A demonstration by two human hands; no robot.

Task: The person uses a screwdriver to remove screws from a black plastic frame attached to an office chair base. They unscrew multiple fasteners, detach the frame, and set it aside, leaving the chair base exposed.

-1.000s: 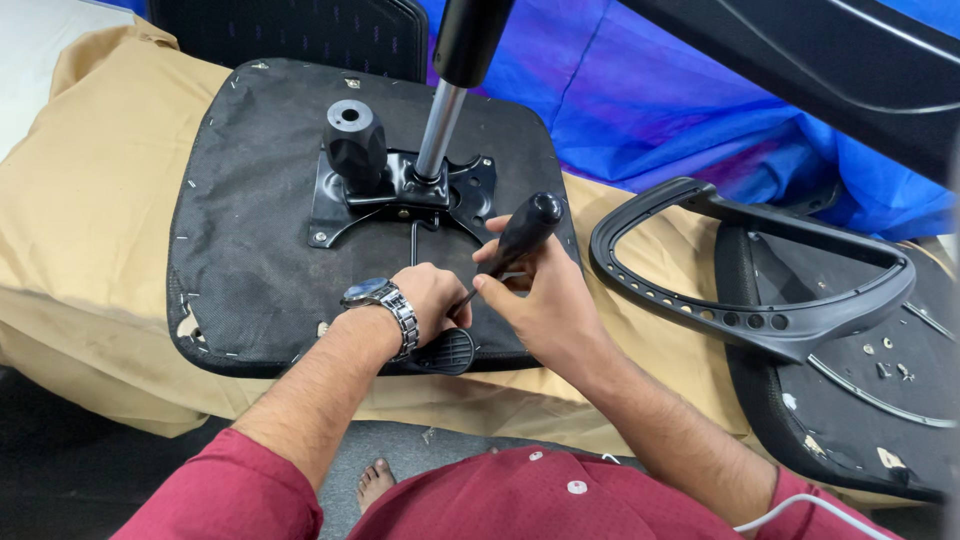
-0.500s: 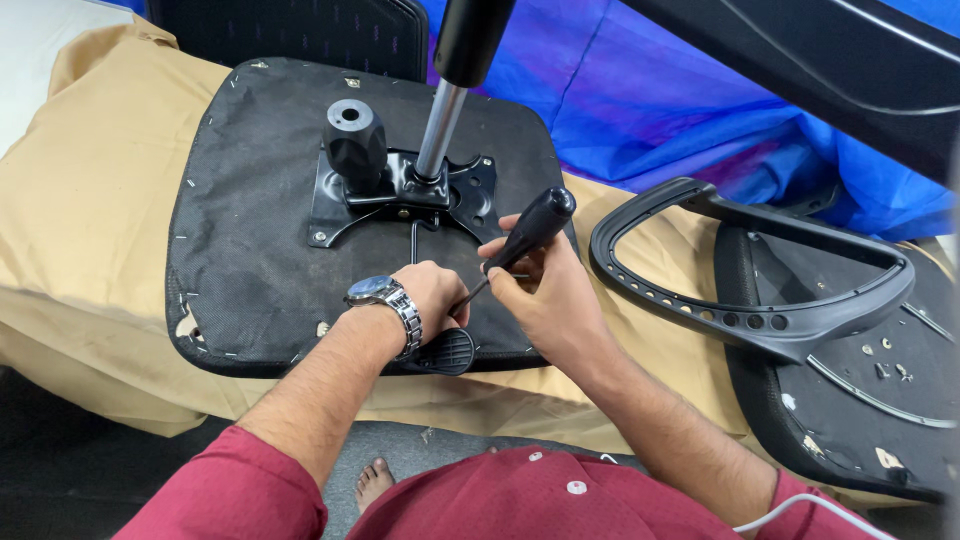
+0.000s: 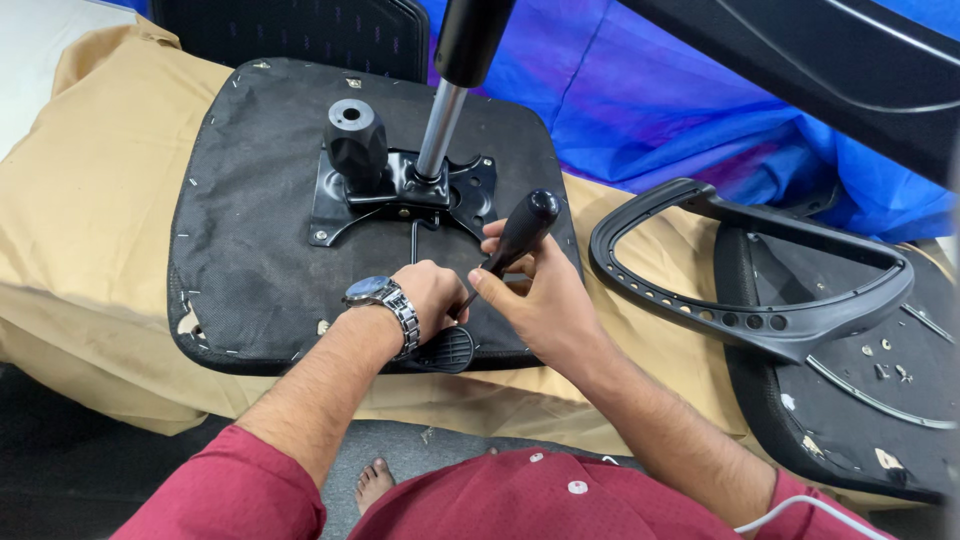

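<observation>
My right hand (image 3: 540, 300) is wrapped around the black handle of a screwdriver (image 3: 520, 232), fingers curled shut on it, the handle tilting up and to the right while its thin shaft slants down and left toward my other hand. The wrist is bent back a little, and the forearm runs off toward the lower right of the frame. My left hand (image 3: 432, 292) sits just left of it, near the middle of the frame, knuckles up and fingers folded down onto the upturned seat base (image 3: 250, 230); what those fingers pinch I cannot tell, as the hand hides the screwdriver's tip. A metal wristwatch (image 3: 385, 300) circles that wrist. Just below the left hand, at the seat's front edge, lies a black lever paddle (image 3: 445, 350). Higher up, in the upper middle, the seat carries a black mounting plate (image 3: 400, 190) with a round black knob (image 3: 354, 140) and a chrome gas cylinder (image 3: 440, 130) rising from it. At right lies 1 black armrest loop (image 3: 750, 300) on tan cloth (image 3: 90, 200).
</observation>
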